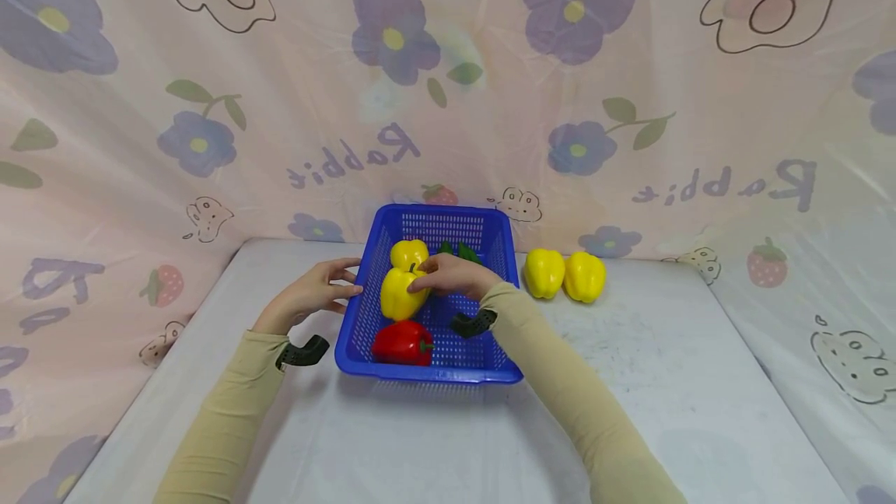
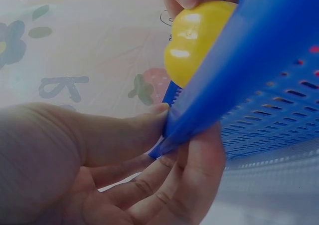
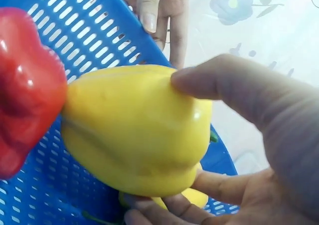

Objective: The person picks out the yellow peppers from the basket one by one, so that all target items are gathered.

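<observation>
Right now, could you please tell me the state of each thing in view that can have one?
Blue basket: open-topped, side rim pinched by the left hand.
Front yellow pepper: gripped by the right hand.
Rear yellow pepper: in the basket, partly hidden.
Red pepper: on its side in the basket, not held.
Green items: in the basket, partly hidden, kind unclear.
Two yellow peppers: side by side outside the basket, not held.

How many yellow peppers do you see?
4. Inside the blue basket: a nearer yellow pepper and a farther yellow pepper. On the table, right of the basket: a left yellow pepper and a right yellow pepper. More may be hidden inside the basket.
</observation>
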### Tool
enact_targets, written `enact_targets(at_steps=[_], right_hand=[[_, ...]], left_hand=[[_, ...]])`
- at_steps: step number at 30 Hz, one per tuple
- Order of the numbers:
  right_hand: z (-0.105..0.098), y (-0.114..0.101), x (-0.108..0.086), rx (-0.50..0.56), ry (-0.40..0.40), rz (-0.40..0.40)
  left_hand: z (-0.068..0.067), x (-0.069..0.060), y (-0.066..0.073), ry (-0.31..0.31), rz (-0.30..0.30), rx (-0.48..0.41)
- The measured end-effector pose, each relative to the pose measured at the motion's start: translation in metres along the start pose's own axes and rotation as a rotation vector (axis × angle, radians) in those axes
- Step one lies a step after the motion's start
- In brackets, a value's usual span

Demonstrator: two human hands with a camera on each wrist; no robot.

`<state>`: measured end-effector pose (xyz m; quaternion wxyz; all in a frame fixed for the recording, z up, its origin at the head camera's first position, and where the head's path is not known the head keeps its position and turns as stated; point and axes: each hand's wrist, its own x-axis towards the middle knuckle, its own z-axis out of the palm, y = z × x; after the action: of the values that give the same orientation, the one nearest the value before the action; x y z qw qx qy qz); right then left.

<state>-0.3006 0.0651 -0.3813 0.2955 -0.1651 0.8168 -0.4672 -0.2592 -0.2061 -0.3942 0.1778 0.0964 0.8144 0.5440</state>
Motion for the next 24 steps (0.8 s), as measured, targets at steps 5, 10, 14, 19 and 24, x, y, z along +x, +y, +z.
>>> enact_targets(at_steps=[5,10,14,19,24], right_hand=[[-0.003,-0.001,-0.005,0.020,0.013,-0.017],[-0.010,-0.001,-0.009,0.057,0.036,-0.037],[-0.016,-0.004,-0.014,0.084,0.054,-0.046],[-0.025,-0.010,-0.025,0.124,0.084,-0.061],[-0.032,-0.012,-0.036,0.211,0.115,-0.096]], left_hand=[[0.001,0.002,-0.001,-0.006,0.000,-0.001],[0.001,0.001,0.000,-0.017,0.005,-0.006],[0.000,0.000,0.000,-0.019,0.005,-0.013],[0.000,-0.001,0.001,-0.020,0.002,-0.016],[0.000,-0.003,0.002,-0.020,0.008,-0.012]])
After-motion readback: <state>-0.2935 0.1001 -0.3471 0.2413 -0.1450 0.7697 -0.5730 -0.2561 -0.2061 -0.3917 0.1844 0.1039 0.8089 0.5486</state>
